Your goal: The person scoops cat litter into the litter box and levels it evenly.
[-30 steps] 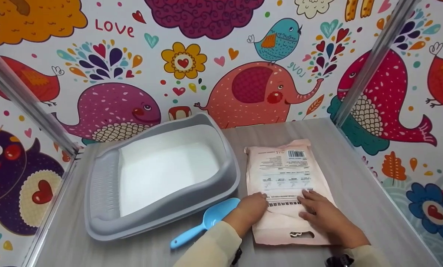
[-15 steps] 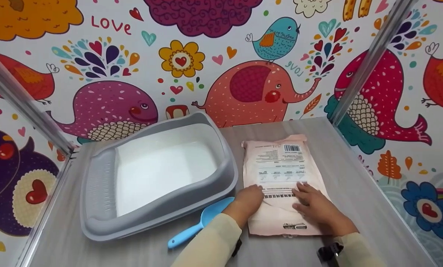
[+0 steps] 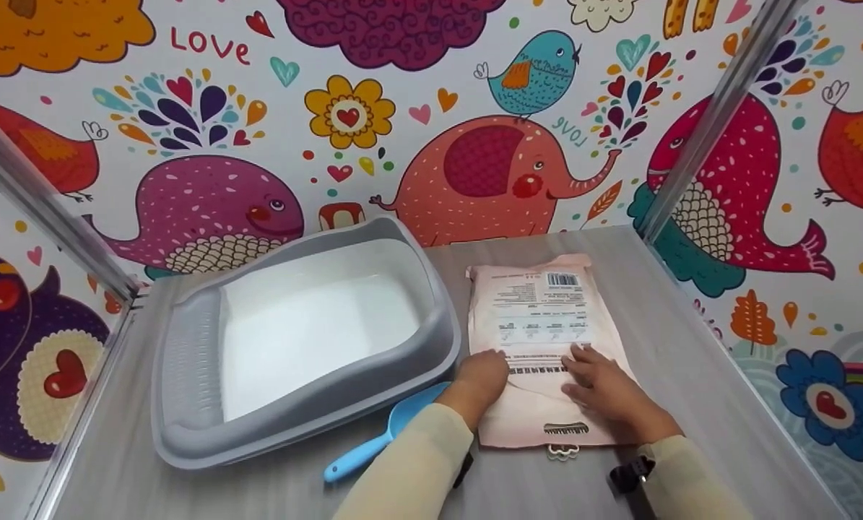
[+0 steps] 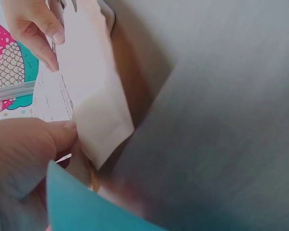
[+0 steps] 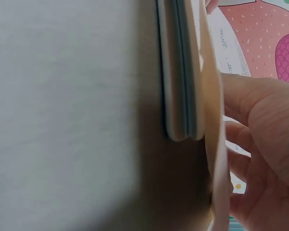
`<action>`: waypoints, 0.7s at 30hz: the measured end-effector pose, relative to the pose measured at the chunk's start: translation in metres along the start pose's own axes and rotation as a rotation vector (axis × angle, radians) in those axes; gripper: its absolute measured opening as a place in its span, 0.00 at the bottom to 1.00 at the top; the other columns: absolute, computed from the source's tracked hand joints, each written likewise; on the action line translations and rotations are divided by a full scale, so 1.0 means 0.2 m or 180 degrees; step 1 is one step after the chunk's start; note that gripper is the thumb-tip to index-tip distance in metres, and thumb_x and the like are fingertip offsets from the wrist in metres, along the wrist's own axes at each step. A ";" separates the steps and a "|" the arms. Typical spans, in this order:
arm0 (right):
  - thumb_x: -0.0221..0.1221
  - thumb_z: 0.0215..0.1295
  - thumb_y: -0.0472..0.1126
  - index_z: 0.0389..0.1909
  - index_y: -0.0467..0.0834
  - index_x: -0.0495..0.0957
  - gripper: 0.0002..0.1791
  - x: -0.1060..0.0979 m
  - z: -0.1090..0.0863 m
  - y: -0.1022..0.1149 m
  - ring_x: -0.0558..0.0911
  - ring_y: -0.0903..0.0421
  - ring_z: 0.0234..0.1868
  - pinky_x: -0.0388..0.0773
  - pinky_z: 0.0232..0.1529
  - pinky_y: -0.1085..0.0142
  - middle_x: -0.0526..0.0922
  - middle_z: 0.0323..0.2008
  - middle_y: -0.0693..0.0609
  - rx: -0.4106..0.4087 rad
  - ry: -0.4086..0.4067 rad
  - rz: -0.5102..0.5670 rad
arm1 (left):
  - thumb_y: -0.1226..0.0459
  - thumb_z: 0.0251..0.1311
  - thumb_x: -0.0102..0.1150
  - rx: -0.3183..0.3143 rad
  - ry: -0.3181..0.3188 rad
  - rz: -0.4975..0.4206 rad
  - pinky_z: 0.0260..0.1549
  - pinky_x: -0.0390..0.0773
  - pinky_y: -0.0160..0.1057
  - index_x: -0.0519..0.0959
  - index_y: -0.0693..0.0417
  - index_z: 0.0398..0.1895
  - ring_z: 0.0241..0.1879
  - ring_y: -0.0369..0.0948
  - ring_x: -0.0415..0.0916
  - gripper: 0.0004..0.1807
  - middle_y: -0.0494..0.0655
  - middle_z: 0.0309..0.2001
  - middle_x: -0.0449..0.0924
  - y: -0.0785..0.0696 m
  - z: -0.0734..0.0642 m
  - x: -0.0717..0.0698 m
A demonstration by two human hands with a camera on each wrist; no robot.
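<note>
A pale pink printed bag [image 3: 528, 415] lies flat on the table, with a barcode at its far end and a handle slot at its near end. My left hand [image 3: 479, 379] grips the bag's left edge; in the left wrist view its thumb [image 4: 62, 134] lies on the edge and the other fingers are partly hidden. My right hand [image 3: 612, 390] rests on the bag's right part with fingers spread over the print. A small thing with a wavy, pale outline [image 3: 563, 452] pokes out from under the bag's near edge. In the right wrist view, a layered, round-ended thing [image 5: 185, 110] shows there.
Left of the bag stands a grey litter tray [image 3: 194, 361] with a white inside. A blue scoop [image 3: 359, 458] lies in front of it, partly covered by my left sleeve [image 3: 409, 462]. A patterned wall [image 3: 402, 94] closes the table's far side, with metal posts [image 3: 691, 152] at the corners.
The bag has slid away from me with both hands on it. The wavy-outlined thing, earlier seen through the handle slot, now sticks out past the near edge. Tray and scoop stay put.
</note>
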State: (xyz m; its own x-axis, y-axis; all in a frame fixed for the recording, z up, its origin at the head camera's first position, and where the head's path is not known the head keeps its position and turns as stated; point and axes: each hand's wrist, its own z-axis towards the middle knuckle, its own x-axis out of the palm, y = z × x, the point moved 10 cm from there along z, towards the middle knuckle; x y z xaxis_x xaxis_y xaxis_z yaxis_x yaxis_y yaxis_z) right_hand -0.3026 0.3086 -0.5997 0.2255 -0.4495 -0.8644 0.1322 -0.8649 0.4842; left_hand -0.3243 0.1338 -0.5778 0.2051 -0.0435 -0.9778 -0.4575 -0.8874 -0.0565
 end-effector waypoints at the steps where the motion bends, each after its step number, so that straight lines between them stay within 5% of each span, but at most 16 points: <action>1: 0.64 0.71 0.50 0.73 0.39 0.70 0.35 0.00 0.01 0.00 0.54 0.32 0.81 0.49 0.78 0.33 0.61 0.79 0.36 0.0033 0.0013 0.0007 | 0.64 0.78 0.45 -0.0005 0.0003 0.0010 0.57 0.82 0.37 0.82 0.53 0.62 0.58 0.41 0.83 0.19 0.45 0.59 0.86 0.00 0.00 0.00; 14: 0.64 0.71 0.50 0.74 0.40 0.69 0.35 0.01 0.02 -0.01 0.52 0.33 0.82 0.46 0.78 0.33 0.60 0.80 0.37 0.0103 0.0013 -0.0039 | 0.65 0.79 0.43 -0.0096 0.0128 -0.0133 0.53 0.84 0.42 0.80 0.54 0.65 0.56 0.44 0.84 0.20 0.48 0.58 0.85 0.03 0.02 0.02; 21: 0.63 0.72 0.51 0.75 0.41 0.69 0.35 0.02 0.03 0.01 0.52 0.33 0.82 0.46 0.79 0.35 0.59 0.80 0.38 0.0177 0.0051 -0.0004 | 0.65 0.79 0.44 -0.0084 0.0084 0.0031 0.57 0.82 0.39 0.80 0.55 0.65 0.58 0.42 0.83 0.20 0.47 0.59 0.85 0.04 0.04 0.02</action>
State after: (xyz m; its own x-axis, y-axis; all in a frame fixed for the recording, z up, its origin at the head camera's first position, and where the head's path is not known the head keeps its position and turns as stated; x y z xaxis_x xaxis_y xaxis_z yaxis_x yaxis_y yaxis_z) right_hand -0.3076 0.3035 -0.6037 0.2408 -0.4451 -0.8625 0.0786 -0.8768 0.4744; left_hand -0.3336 0.1291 -0.5840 0.2236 -0.0640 -0.9726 -0.4368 -0.8986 -0.0413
